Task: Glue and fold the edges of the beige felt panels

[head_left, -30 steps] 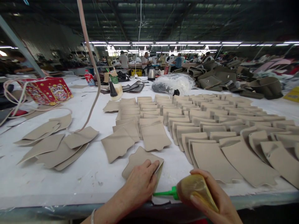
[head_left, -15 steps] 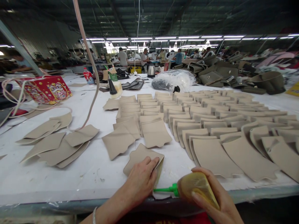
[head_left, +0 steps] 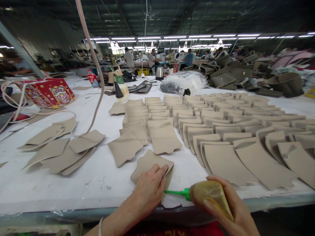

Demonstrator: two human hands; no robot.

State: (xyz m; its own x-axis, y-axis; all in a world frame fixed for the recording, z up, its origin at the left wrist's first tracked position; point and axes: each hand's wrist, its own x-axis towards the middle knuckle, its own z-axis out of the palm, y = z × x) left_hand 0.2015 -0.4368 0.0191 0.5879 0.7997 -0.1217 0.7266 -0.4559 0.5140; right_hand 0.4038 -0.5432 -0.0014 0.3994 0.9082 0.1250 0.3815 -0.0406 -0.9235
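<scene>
My left hand (head_left: 151,185) grips a beige leather-like piece (head_left: 147,165) near the table's front edge, fingers on top and the thumb side hidden. The piece's right edge is lifted, showing a yellowish underside. In my right hand (head_left: 231,206) lies a glue bottle (head_left: 209,195), tilted sideways, with amber liquid inside. Its green nozzle (head_left: 176,192) points left, and the tip is at the lifted edge by my left fingers. Just beyond are loose beige pieces (head_left: 125,147), and long overlapping rows of beige pieces (head_left: 226,162) spread to the right.
A loose heap of beige pieces (head_left: 55,155) lies left, beneath a hanging hose (head_left: 94,52). Farther back stand a red patterned box (head_left: 46,93), a pot with a black cone (head_left: 120,91), a plastic bag (head_left: 183,82) and a kettle (head_left: 159,72). Dark bag parts (head_left: 228,77) are piled back right. People work beyond.
My right hand and the glue bottle have shifted slightly right and the nozzle tip has risen a little. My left hand keeps its hold on the beige piece.
</scene>
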